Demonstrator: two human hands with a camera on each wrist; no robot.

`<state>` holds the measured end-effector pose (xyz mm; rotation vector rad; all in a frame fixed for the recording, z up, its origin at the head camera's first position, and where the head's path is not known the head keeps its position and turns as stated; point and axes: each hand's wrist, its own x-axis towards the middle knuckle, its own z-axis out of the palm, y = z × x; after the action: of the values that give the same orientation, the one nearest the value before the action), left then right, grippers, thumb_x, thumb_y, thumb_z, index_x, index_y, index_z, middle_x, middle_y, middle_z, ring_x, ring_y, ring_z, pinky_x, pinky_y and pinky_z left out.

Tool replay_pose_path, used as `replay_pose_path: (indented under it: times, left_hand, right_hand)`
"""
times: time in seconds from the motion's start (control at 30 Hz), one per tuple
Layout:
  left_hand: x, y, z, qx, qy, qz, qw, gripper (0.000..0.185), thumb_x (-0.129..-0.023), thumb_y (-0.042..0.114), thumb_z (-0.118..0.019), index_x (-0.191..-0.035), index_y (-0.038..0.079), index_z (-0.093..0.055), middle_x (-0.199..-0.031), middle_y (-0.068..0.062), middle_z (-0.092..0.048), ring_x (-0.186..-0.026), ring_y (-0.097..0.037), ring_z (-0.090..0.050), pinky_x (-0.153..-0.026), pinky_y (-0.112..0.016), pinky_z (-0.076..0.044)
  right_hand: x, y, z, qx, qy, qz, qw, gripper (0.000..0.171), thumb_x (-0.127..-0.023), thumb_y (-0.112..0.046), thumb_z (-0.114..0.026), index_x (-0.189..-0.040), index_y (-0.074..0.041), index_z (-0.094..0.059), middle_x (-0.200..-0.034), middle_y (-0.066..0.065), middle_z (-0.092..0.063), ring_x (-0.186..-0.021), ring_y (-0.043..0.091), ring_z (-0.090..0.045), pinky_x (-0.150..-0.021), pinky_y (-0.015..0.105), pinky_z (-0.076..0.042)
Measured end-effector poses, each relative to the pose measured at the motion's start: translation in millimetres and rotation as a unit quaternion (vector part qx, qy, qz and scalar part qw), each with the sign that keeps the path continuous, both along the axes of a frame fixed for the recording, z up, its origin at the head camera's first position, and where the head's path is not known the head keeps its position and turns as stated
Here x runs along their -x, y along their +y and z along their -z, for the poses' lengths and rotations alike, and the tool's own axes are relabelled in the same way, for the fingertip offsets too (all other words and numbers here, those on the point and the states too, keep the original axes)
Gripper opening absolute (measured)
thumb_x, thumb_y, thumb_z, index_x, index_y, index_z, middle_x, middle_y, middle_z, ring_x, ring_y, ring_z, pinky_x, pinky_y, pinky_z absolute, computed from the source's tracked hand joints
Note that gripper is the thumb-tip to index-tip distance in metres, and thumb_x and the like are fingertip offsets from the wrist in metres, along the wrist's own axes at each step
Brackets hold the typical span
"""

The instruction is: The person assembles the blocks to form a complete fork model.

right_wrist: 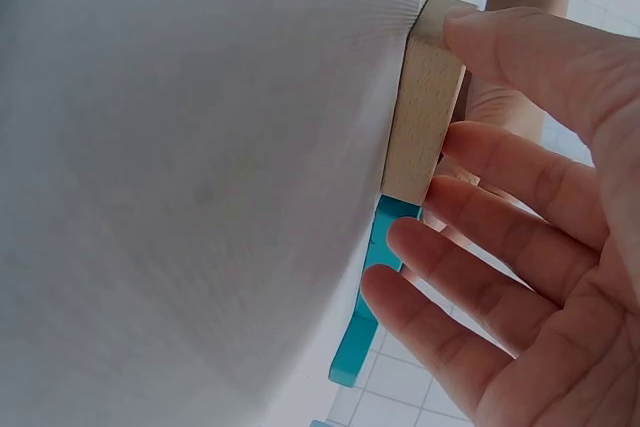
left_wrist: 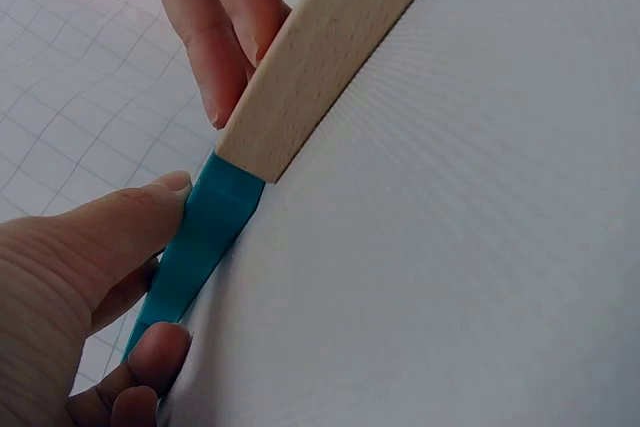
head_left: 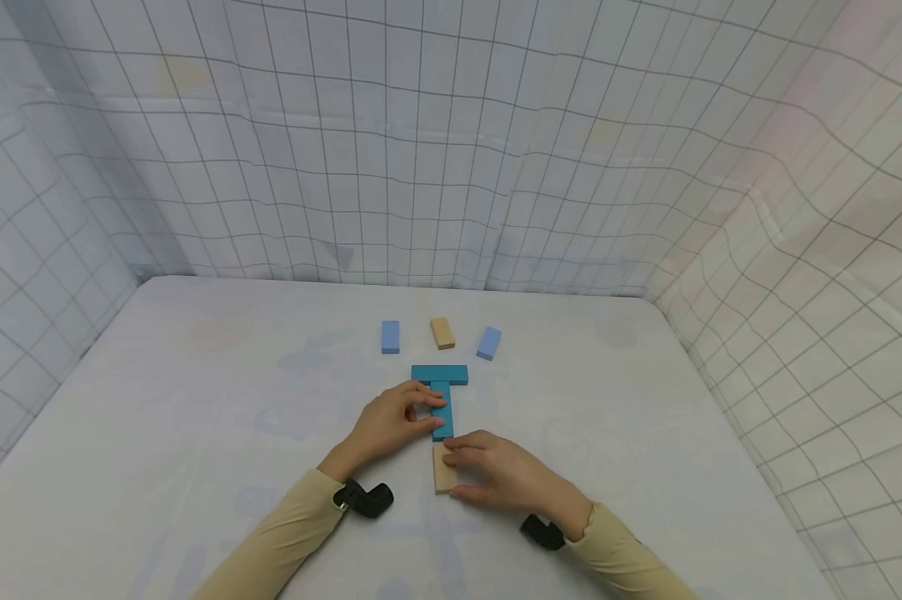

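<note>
A pale cloth-covered table (head_left: 196,400) sits inside walls draped with gridded white fabric. Nearest the person, the right hand (head_left: 507,479) pinches a plain wooden block (head_left: 443,469) lying flat on the table, thumb on its near end and fingers curved over its right side. The block's far end butts against the stem of a teal T-shape, whose upright block (head_left: 443,410) the left hand (head_left: 391,421) pinches between thumb and fingertips. Across the stem's top lies a teal crossbar block (head_left: 439,375), touching it. Farther back, well apart, lie a blue block (head_left: 390,337), a tan block (head_left: 442,332) and a second blue block (head_left: 488,342) in a loose row. The likely slip, to my eye, is that a push from either hand skews the stem or nudges the crossbar off square, since nothing fixes the pieces. The right fingers hide much of the wooden block, and the wrist views cannot show whether the joint is flush.
</note>
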<state>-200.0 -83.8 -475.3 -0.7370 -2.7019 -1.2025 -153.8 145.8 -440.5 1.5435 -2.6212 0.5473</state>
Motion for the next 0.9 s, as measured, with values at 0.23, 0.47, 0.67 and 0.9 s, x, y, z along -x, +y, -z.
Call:
replay_pose_path:
  times: [0.23,0.47,0.67,0.9]
  left_hand:
    - [-0.5,0.2,-0.6,0.001,-0.01,0.001,0.9999,0.03,-0.08,0.036,-0.071,-0.107,0.022,-0.071,-0.112,0.01,-0.061,-0.065,0.002,-0.05,-0.056,-0.018,-0.042]
    - [-1.0,0.2,-0.8,0.0,-0.013,0.001,0.9999,0.031,-0.08,0.036,-0.071,-0.107,0.022,-0.071,-0.113,0.01,-0.061,-0.065,0.002,-0.05,-0.056,-0.018,-0.042]
    - [-0.2,-0.1,-0.2,0.002,-0.013,0.0,0.9999,0.031,-0.08,0.037,-0.071,-0.108,0.023,-0.07,-0.113,0.01,-0.061,-0.064,0.002,-0.05,-0.055,-0.018,-0.042]
    - [0.1,0.1,0.1,0.006,-0.01,0.002,0.9999,0.031,-0.081,0.037,-0.07,-0.108,0.023,-0.07,-0.114,0.009,-0.06,-0.063,0.002,-0.049,-0.055,-0.018,-0.042]
  right_hand:
    - [-0.4,-1.0,0.1,-0.007,0.006,0.004,1.0,0.038,-0.083,-0.032,-0.07,-0.114,-0.011,-0.065,-0.126,0.004,-0.057,-0.114,0.014,-0.054,-0.093,0.026,-0.045]
    - [-0.7,-2.1,0.1,-0.018,0.022,0.009,1.0,0.039,-0.083,-0.033,-0.069,-0.114,-0.011,-0.066,-0.127,0.005,-0.057,-0.114,0.015,-0.055,-0.093,0.027,-0.045]
    - [-0.8,-2.7,-0.3,-0.027,0.031,0.014,0.999,0.038,-0.084,-0.034,-0.068,-0.114,-0.011,-0.066,-0.127,0.005,-0.057,-0.113,0.015,-0.055,-0.092,0.027,-0.046]
    - [-1.9,-3.5,-1.2,-0.036,0.03,0.017,0.999,0.039,-0.084,-0.034,-0.068,-0.115,-0.01,-0.066,-0.127,0.005,-0.057,-0.114,0.015,-0.055,-0.092,0.028,-0.046]
